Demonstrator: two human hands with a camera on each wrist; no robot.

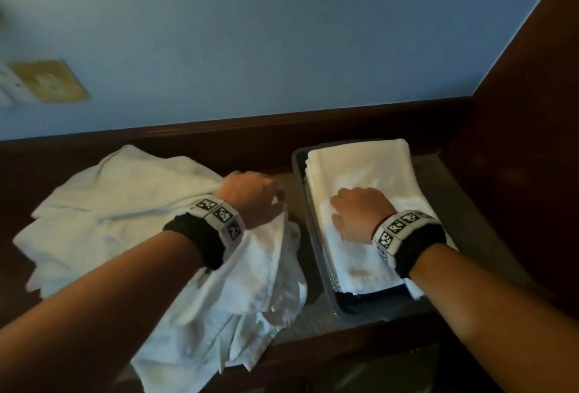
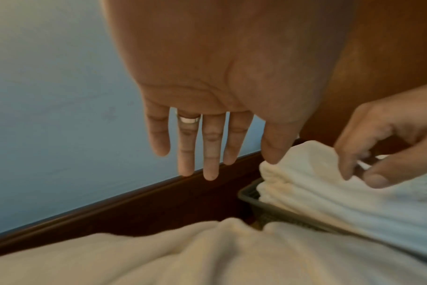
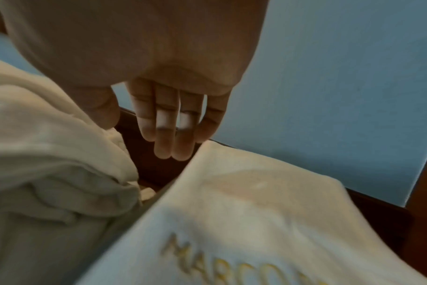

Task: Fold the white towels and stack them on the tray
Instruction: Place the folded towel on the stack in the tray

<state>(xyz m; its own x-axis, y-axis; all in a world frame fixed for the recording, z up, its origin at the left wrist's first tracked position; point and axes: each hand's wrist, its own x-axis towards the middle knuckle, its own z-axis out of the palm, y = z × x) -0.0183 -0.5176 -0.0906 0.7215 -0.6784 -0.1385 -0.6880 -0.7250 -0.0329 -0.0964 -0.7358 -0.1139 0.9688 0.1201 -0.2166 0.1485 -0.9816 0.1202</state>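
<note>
A grey tray (image 1: 300, 173) on the right of the counter holds a stack of folded white towels (image 1: 369, 170). My right hand (image 1: 360, 211) rests on top of that stack with relaxed fingers (image 3: 163, 125); the top towel (image 3: 256, 212) carries gold lettering. Left of the tray lies a heap of loose white towels (image 1: 125, 204), one hanging crumpled over the front edge (image 1: 250, 298). My left hand (image 1: 253, 198) hovers at the heap's right side, its fingers (image 2: 210, 150) straight and holding nothing. The tray rim (image 2: 249, 194) and stack (image 2: 317, 192) sit just right of it.
A dark wooden rail (image 1: 282, 129) runs along the back under a blue wall (image 1: 282, 32). A tall wooden panel (image 1: 526, 142) closes the right side. A brass wall plate (image 1: 50, 81) sits on the wall at far left. Bare counter (image 1: 470, 214) shows right of the tray.
</note>
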